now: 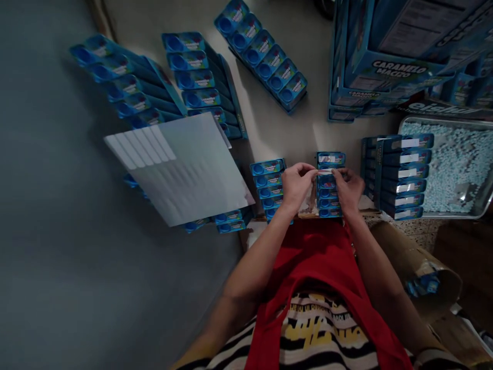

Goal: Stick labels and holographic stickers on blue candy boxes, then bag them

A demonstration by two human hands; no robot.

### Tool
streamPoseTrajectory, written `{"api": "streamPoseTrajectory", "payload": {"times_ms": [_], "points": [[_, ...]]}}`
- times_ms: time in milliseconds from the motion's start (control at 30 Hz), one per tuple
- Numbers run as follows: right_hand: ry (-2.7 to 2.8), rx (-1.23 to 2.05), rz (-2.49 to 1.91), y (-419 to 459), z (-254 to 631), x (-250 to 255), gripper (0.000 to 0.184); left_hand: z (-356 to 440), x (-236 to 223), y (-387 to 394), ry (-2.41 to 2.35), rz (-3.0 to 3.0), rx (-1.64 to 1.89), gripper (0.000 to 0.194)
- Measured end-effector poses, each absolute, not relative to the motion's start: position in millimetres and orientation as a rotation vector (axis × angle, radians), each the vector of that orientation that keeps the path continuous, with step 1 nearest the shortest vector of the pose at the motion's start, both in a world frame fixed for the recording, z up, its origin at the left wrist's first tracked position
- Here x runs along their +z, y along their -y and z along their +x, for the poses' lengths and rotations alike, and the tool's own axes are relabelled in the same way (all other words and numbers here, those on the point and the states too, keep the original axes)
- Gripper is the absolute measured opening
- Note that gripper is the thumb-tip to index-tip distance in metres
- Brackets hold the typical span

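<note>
My left hand (297, 185) and my right hand (348, 187) meet over a row of small blue candy packs (329, 194) at the table's front edge. Between my fingertips stretches a narrow white sticker strip (325, 171), pinched at both ends, lying across the second pack from the far end. The farthest pack (331, 158) carries a pale strip on its face. Just left of my left hand stands another row of blue packs (269, 180). A white sticker sheet (185, 164), partly peeled into blank stripes, rests on other packs to the left.
Further rows of packs (192, 77) and a slanted row (265, 56) stand at the back. Labelled packs (404, 174) sit right, beside a metal tray (481, 208) of small pale-blue candies. Stacked blue display boxes (385, 72) rise back right. A cardboard container (408, 257) stands below.
</note>
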State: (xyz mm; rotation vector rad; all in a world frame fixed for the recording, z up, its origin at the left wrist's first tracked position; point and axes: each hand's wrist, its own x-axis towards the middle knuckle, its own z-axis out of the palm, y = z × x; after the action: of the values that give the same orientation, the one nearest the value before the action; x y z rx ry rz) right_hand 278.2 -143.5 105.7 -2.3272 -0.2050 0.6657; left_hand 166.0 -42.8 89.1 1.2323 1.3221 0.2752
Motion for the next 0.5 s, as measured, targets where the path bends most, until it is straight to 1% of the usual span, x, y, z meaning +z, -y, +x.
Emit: {"api": "streamPoseTrajectory", "payload": {"times_ms": [167,500], "points": [[0.253,0.723,-2.385,144,281,107,0.038,166,87,38,-1.307,1.26,0.239,0.003],[0.236,0.725,-2.395,139,280,116,0.034,166,86,28,-1.232,1.334,0.217,0.004]]}}
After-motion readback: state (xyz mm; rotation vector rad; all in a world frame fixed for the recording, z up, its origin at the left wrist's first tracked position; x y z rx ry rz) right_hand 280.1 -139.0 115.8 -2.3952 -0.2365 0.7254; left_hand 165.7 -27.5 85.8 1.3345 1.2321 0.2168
